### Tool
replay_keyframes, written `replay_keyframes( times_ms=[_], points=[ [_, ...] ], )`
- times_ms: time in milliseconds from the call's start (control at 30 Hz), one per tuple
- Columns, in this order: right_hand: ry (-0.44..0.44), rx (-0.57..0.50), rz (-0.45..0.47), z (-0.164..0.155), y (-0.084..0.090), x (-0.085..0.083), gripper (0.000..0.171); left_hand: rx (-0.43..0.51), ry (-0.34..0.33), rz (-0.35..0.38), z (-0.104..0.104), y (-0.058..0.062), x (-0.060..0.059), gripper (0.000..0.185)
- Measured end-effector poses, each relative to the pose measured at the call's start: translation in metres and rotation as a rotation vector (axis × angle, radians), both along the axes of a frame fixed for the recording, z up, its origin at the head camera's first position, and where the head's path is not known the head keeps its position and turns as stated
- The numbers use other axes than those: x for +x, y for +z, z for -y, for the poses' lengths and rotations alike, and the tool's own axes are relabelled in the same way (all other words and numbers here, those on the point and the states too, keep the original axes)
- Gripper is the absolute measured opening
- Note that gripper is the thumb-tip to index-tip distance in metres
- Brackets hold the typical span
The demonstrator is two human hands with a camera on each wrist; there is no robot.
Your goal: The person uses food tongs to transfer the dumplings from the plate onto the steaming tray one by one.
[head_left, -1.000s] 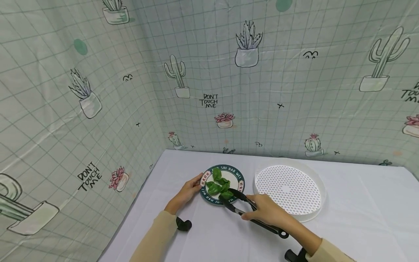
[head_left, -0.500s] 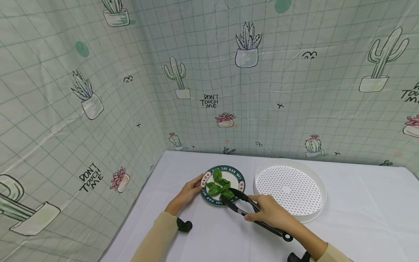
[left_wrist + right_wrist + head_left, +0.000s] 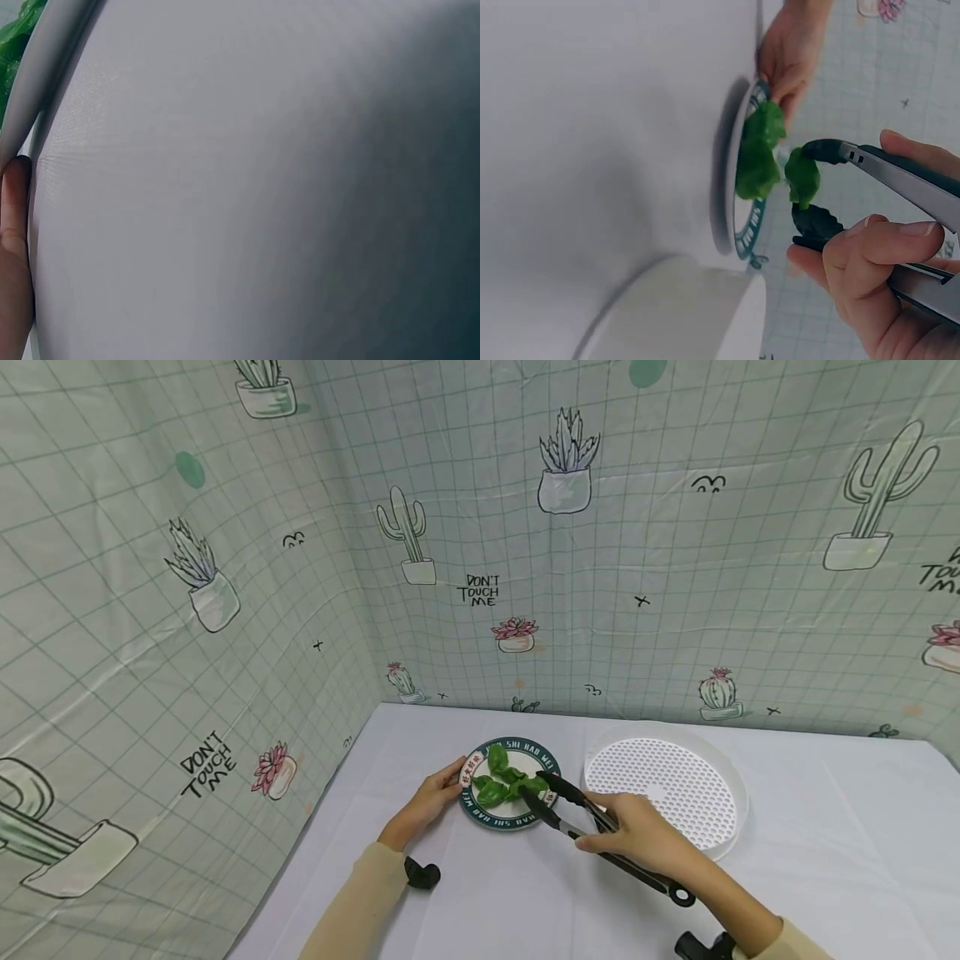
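My left hand (image 3: 426, 800) holds the left rim of a small round plate (image 3: 470, 811) with a dark green lettered border. In the left wrist view only a finger (image 3: 13, 202) shows against the plate's edge. Several green basil-like leaves (image 3: 491, 792) lie on the plate. My right hand (image 3: 645, 837) grips black-tipped metal tongs (image 3: 637, 870), thumb on one arm and fingers on the other. In the right wrist view one leaf (image 3: 802, 178) sits between the tong tips, raised off the plate beside the other leaves.
A white round tray with a perforated floor (image 3: 656, 810) stands right of the plate, partly behind my right hand. White cloth (image 3: 480, 893) covers the table. A cactus-print curtain (image 3: 645, 543) hangs behind and along the left.
My right hand and the tongs have moved right and slightly up, with a leaf drawn along between the tips. The left hand and the plate have stayed in place.
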State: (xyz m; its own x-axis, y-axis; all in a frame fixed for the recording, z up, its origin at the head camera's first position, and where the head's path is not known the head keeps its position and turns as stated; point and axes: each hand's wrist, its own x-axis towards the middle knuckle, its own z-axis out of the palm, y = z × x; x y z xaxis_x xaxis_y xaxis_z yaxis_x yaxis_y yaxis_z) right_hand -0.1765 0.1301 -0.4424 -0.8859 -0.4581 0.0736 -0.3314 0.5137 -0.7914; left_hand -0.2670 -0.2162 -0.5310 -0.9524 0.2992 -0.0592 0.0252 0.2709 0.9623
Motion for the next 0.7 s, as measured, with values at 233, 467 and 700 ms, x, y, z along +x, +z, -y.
replay_keyframes(
  times_ms=[233, 467, 700],
  points=[
    [-0.064, 0.007, -0.02, -0.022, 0.01, -0.003, 0.077, -0.01, 0.001, -0.006, 0.0, 0.0, 0.0, 0.054],
    [-0.131, 0.045, -0.079, -0.048, 0.014, -0.007, 0.074, -0.011, -0.009, -0.014, 0.0, 0.002, 0.0, 0.054],
    [-0.175, 0.084, -0.081, -0.071, 0.012, -0.012, 0.074, 0.004, 0.003, 0.006, -0.001, -0.001, -0.001, 0.054]
  ],
)
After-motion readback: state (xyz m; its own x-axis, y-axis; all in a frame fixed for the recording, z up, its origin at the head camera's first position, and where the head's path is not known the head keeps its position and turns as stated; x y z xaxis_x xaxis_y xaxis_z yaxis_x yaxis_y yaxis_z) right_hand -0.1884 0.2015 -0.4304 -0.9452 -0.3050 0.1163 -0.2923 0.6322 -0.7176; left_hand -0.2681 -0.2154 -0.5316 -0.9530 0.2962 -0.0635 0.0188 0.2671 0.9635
